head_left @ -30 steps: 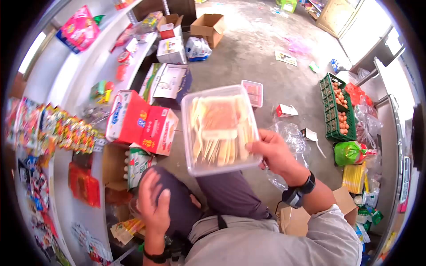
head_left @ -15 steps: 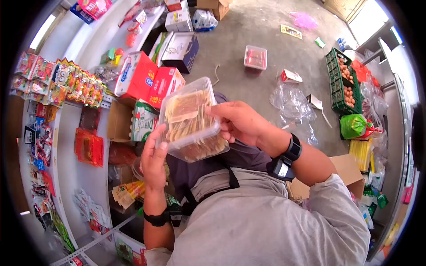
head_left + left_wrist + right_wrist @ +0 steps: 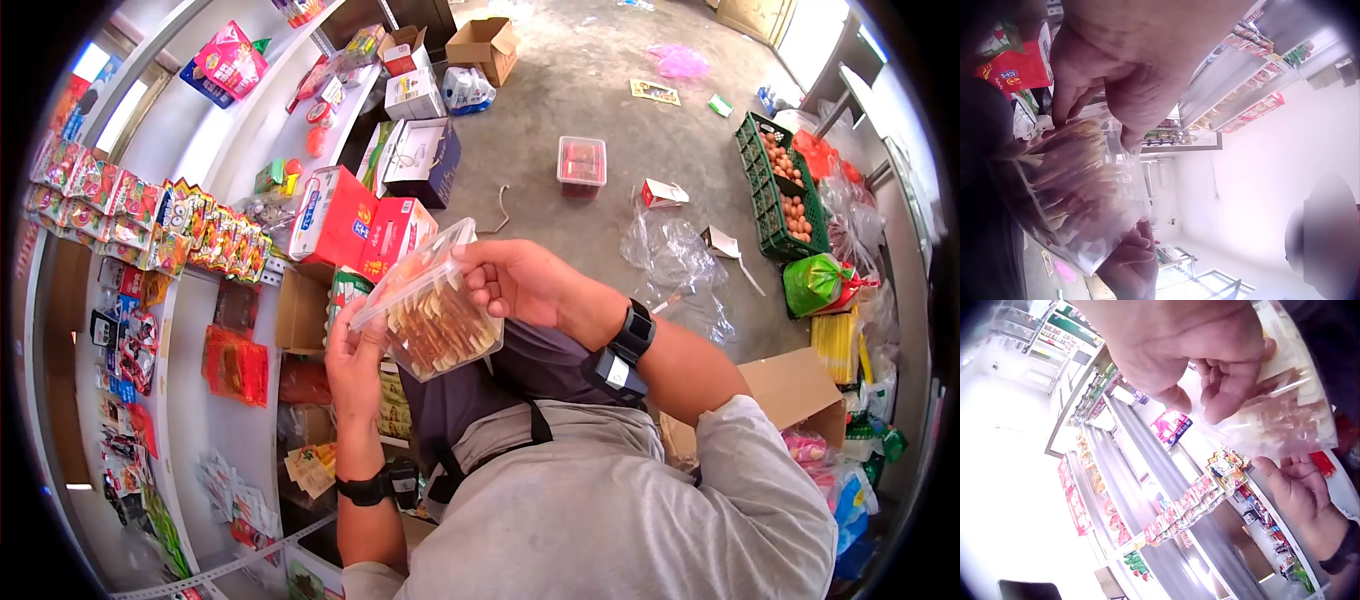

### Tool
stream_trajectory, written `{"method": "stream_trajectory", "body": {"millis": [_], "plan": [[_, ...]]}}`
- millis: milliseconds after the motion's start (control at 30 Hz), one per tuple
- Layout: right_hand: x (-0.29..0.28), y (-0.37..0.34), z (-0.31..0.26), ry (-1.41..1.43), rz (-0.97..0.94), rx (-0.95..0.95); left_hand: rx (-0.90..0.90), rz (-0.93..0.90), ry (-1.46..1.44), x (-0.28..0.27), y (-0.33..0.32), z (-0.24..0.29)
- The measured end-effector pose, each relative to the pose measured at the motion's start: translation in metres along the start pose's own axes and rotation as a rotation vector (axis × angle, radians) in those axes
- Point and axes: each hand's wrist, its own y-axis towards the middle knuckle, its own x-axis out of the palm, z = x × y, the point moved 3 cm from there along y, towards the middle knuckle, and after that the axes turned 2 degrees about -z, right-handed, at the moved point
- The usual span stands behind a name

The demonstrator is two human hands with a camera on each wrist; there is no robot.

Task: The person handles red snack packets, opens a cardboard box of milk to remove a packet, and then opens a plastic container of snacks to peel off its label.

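Note:
A clear lidded plastic box (image 3: 440, 320) full of thin brownish-yellow pieces is tilted above the person's lap, its side turned up to the head view. The left hand (image 3: 358, 365) grips its left edge, thumb on the near side. At the upper right corner the right hand (image 3: 520, 280) pinches the rim by the lid, the other fingers curled. In the left wrist view the pieces stand in rows inside the box (image 3: 1079, 187), with the left hand (image 3: 1129, 75) over one end. The right wrist view shows the right hand (image 3: 1210, 356) at the box (image 3: 1291, 412).
Shelves with hanging snack packets (image 3: 215, 235) stand at the left, beside an open red carton (image 3: 345, 215). On the floor ahead are another lidded box (image 3: 582, 165) and crumpled clear plastic (image 3: 680, 270). Green egg crates (image 3: 780, 185) and an open cardboard box (image 3: 800, 390) lie at the right.
The box was held out flat by the right hand alone, then came in toward the lap and tipped up on its side. The left hand, free at first, now grips it too.

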Motion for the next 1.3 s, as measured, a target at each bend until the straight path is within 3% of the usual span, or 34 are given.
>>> {"method": "stream_trajectory", "body": {"millis": [167,300,500,667,733,800,933,1067,1300], "plan": [[-0.006,-0.002,0.001,-0.026,-0.024,-0.017,-0.022,0.001,-0.022,-0.002,0.004,-0.006],[-0.011,-0.015,0.001,0.01,0.009,0.023,0.106,-0.03,-0.022,0.015,-0.003,0.0],[-0.042,-0.048,-0.01,-0.285,0.219,-0.046,0.175,-0.12,0.084,0.061,-0.029,0.034],[-0.091,-0.074,-0.015,-0.255,0.388,0.004,0.322,-0.258,0.331,0.085,-0.025,0.022],[-0.105,-0.076,-0.017,-0.232,0.408,0.02,0.319,-0.247,0.293,0.097,-0.018,0.014],[-0.12,-0.076,-0.015,-0.214,0.401,0.02,0.271,-0.244,0.23,0.106,-0.012,0.001],[-0.144,-0.069,-0.005,-0.134,0.361,0.06,0.359,-0.227,0.08,0.129,-0.006,-0.008],[-0.162,-0.065,-0.001,-0.083,0.299,0.094,0.336,-0.221,0.148,0.136,-0.004,-0.009],[-0.169,-0.054,-0.006,-0.145,0.265,0.154,0.503,-0.147,0.209,0.135,-0.003,-0.02]]}}
